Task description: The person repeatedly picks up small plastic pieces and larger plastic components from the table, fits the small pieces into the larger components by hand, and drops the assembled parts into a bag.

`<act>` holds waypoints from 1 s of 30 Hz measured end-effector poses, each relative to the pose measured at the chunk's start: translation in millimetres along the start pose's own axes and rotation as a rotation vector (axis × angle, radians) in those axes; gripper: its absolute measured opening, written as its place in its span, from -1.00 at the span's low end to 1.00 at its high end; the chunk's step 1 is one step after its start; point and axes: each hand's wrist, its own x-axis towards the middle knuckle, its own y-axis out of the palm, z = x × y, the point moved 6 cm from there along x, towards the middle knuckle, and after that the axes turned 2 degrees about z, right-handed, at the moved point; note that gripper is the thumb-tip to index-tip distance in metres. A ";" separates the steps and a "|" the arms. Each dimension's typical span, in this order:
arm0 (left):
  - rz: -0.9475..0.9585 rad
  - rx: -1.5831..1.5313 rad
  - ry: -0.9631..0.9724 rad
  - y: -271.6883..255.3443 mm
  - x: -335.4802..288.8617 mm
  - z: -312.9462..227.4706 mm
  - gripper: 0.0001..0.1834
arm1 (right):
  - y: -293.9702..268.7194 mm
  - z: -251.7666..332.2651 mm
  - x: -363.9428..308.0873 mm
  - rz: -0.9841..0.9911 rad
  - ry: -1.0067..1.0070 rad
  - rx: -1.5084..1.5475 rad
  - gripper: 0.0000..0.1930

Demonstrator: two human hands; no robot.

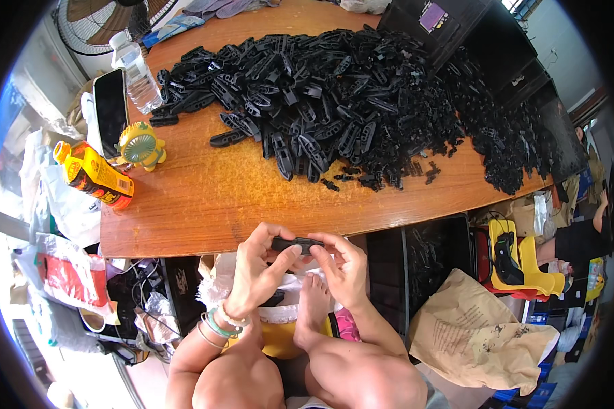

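Just off the near edge of the wooden table (205,211), my left hand (258,267) and my right hand (341,267) hold one black plastic part (297,245) between them. It is small and oblong, gripped at both ends with the thumbs on top. Bracelets circle my left wrist. Across the table's far side spreads a heap of similar long black plastic parts (300,88). To its right lies a pile of much smaller black pieces (416,123), with a few loose ones (348,174) along its near edge. Fine details of the held part are too small to tell.
On the table's left stand an orange-yellow drink bottle (95,176), a small yellow fan (142,146), a phone (110,109) and a clear bottle (136,75). Black crates (484,41) stand at the back right. A brown paper sack (481,334) and a yellow chair (518,262) are at right, near another person.
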 end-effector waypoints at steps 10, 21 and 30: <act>-0.299 1.057 0.408 -31.0 112.4 -35.4 -0.66 | -1.2 -15.8 11.0 0.290 0.119 -0.397 -0.78; -0.372 0.645 0.361 -45.5 78.6 -30.7 -0.79 | -24.9 5.1 80.1 -0.314 -0.662 -0.972 -0.87; -0.040 -0.047 0.027 -22.1 25.6 -14.3 -0.69 | -29.5 -15.9 48.0 -0.016 0.034 0.671 -0.81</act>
